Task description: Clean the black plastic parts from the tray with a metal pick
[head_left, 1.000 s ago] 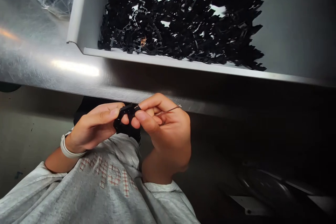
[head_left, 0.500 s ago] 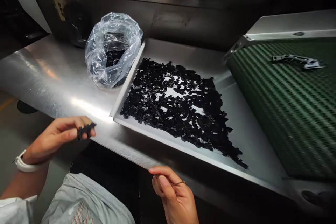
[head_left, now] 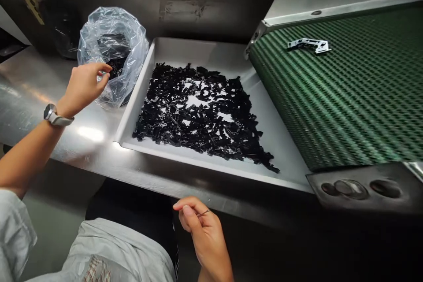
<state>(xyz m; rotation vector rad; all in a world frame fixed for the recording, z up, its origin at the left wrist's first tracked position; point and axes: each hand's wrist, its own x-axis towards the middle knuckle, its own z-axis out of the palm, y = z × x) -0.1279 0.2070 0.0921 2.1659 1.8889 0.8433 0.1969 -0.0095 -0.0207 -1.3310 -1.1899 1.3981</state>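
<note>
My left hand (head_left: pixel 84 86), with a watch on its wrist, reaches to the mouth of a clear plastic bag (head_left: pixel 127 39) that holds black parts. Its finger and thumb are curled and slightly apart, and I see nothing between them. My right hand (head_left: pixel 201 229) is low, in front of the table edge, and pinches a thin metal pin (head_left: pixel 202 213). A shallow metal tray (head_left: pixel 198 164) between the hands holds a heap of small black plastic parts (head_left: pixel 198 114).
The tray and bag rest on a steel table (head_left: pixel 29 92). To the right runs a green ribbed conveyor belt (head_left: pixel 346 97) with one pale grey part (head_left: pixel 309 45) on it. A dark panel with round buttons (head_left: pixel 360 188) sits at its near end.
My hands parted from my lap. The left carried a black part up and left to the bag's mouth, and the part no longer shows. The right stays low with the pin.
</note>
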